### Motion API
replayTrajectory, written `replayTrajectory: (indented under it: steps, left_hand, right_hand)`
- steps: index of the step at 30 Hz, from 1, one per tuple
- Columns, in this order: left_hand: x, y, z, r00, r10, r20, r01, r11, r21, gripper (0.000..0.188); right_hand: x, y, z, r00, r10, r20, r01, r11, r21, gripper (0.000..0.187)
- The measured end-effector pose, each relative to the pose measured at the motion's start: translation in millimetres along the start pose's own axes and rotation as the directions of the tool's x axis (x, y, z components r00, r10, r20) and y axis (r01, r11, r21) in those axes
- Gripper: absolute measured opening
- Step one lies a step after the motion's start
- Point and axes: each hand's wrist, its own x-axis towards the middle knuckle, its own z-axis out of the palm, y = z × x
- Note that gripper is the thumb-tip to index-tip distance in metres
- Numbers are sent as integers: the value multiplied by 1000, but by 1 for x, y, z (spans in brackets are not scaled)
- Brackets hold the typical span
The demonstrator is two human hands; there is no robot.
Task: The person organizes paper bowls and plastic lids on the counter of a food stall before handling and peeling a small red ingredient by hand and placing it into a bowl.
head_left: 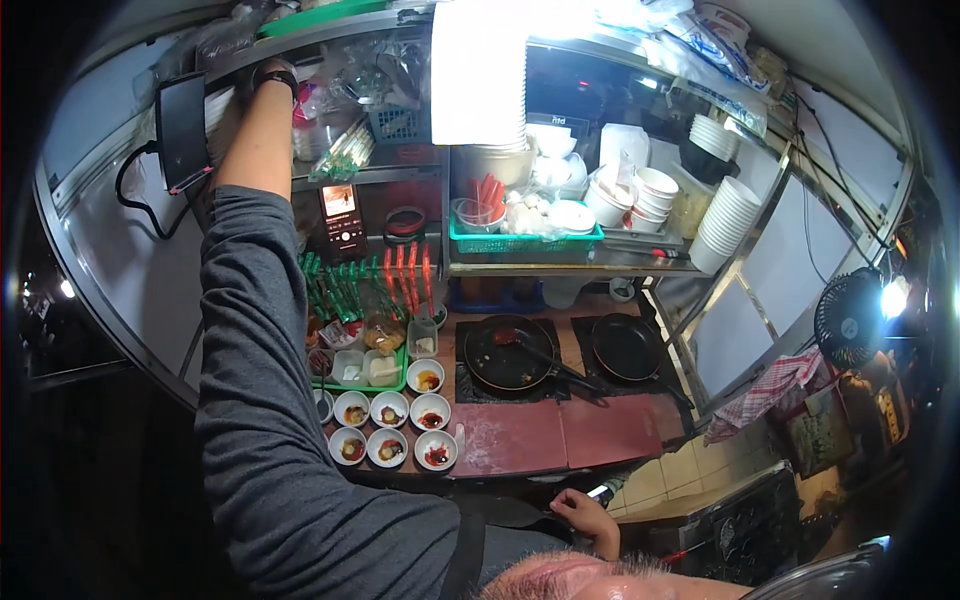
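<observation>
My left arm stretches far up to the upper left shelf. My left hand [272, 73], with a dark band at its wrist, is among plastic bags and packages there; its fingers are hidden. Below that arm, several small white bowls [387, 447] with red and yellow sauces stand in rows at the counter's front left. Down near my waist is my right hand [587, 520], its fingers curled in, with nothing visible in them. Just behind it lies a small bright object [601, 493] that I cannot make out.
Two black frying pans [487, 376] [627, 347] sit on the stove; a spatula rests in the left one. A reddish board [510, 437] lies before them. A lit phone [342, 222] stands on the left shelf. Stacked white cups [726, 223], a green basket [525, 243] and a fan [848, 318] are rightward.
</observation>
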Motion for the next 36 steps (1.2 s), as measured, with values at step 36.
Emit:
replayTrajectory:
  steps: [36]
  left_hand:
    - [-63, -47, -93, 878, -386, 284, 477, 651, -591, 22]
  right_hand:
    - [22, 3, -30, 994, -113, -3, 113, 993, -20, 26]
